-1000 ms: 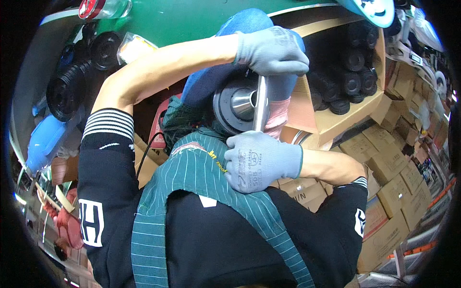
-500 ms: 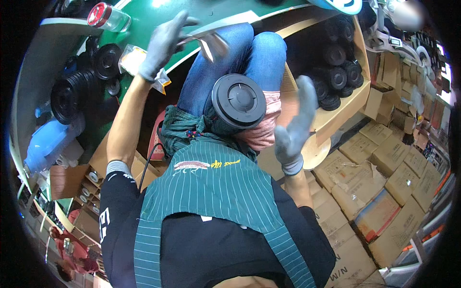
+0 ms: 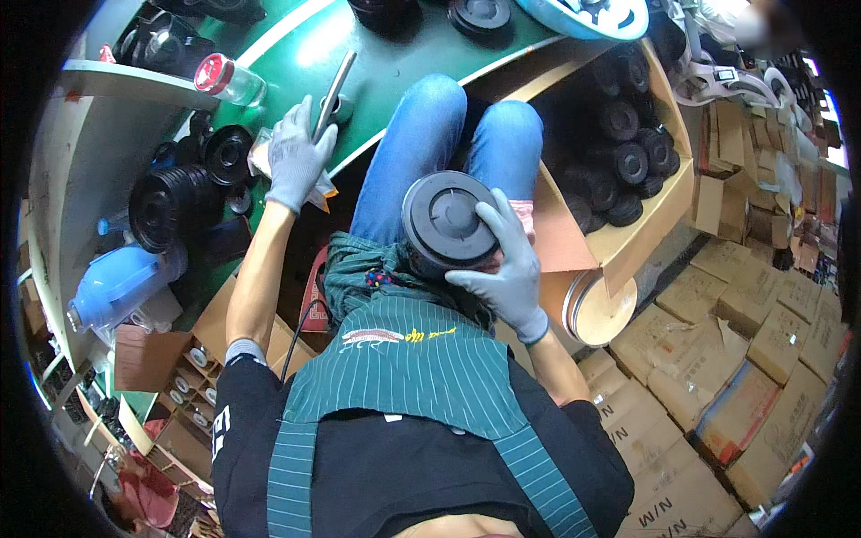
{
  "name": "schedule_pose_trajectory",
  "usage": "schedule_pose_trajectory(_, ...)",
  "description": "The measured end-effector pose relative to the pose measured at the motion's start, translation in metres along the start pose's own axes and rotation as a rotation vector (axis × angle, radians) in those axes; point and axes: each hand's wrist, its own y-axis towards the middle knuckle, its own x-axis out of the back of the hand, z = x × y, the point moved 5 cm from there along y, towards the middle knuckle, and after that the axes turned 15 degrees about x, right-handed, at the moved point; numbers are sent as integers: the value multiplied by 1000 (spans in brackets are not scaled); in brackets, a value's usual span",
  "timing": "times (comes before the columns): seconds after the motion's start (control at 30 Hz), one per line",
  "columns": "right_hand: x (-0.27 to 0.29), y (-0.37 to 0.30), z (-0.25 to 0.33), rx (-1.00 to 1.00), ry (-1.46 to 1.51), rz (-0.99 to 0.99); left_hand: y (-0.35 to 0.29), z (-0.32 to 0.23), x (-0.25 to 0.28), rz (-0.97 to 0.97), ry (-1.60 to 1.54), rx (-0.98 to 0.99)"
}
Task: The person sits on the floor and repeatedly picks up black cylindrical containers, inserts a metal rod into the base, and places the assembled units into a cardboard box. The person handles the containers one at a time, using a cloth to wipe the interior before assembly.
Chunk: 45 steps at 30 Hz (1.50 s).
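Note:
On my lap rests a round black disc-topped part (image 3: 448, 215), with a raised ring and a small knob at its centre. My right hand (image 3: 507, 269) is closed around its right side, thumb along the near edge and fingers over the rim. At the green table's near edge, my left hand (image 3: 300, 161) has a slim metal rod (image 3: 335, 85) between thumb and fingers. Beside the rod stands a short grey cylinder (image 3: 340, 109); I cannot tell whether the two are joined. A small plastic packet (image 3: 320, 191) lies partly under my left wrist.
Black discs (image 3: 166, 211) are stacked at left, near a red-lidded clear jar (image 3: 244, 85) and a blue bottle (image 3: 126, 282). An open carton (image 3: 641, 242) of black round parts stands at right. A light-blue basin (image 3: 619, 27) sits at the table's far side; cartons (image 3: 691, 359) cover the floor.
My right hand has come in from the right and taken hold of the black part. My left hand has moved down with the metal tool, which now shows as an upright-slanting rod over the table.

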Motion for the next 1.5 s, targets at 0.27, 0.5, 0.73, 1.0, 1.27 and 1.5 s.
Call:
schedule_pose_trajectory(0.27,42,76,-20,-49,730,-402,-111,-32,94,-175,-329,-659)
schedule_pose_trajectory(0.5,-50,166,-44,-254,1232,45,-60,-35,95,-14,-1052,-120)
schedule_pose_trajectory(0.73,-134,137,-87,-508,1560,358,138,-59,173,-497,-401,-114)
schedule_pose_trajectory(1.0,-139,107,-111,-392,1956,417,354,-62,70,-227,-69,-93)
schedule_pose_trajectory(1.27,-128,110,-113,-403,1936,512,396,-72,48,-333,-115,148)
schedule_pose_trajectory(1.5,-129,111,-116,-404,1965,527,344,-7,114,-328,617,266)
